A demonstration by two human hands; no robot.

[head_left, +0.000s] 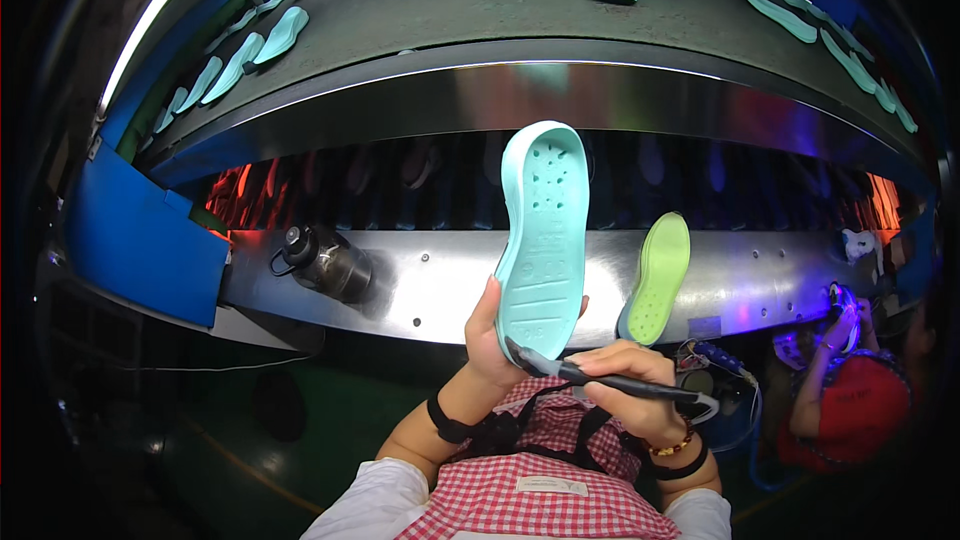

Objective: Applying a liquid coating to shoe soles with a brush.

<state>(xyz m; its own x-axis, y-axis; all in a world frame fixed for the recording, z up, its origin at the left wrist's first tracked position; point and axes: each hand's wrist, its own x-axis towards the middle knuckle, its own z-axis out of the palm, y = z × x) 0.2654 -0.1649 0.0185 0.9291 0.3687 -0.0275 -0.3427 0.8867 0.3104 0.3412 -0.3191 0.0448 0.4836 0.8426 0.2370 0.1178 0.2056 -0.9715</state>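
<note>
Well, the left hand [487, 348] has its grip clamped on the turquoise sole [545, 240], held up over the near edge of the worktop [450, 275]. The right hand [648, 422] has its grip closed round a black-handled brush [632, 386], its tip at the sole's near end. A green sole [664, 280] lies at the worktop's near edge; a dark bottle [338, 266] sits toward its left end.

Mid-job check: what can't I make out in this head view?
Head view, all:
Pale turquoise foam shoe sole: underside faces away.
Left hand: most fingers hidden behind that sole.
Shapes below the steel-edged dark belt: too shadowed to identify.
Co-worker's hands: too small and purple-lit to tell their item.
</note>
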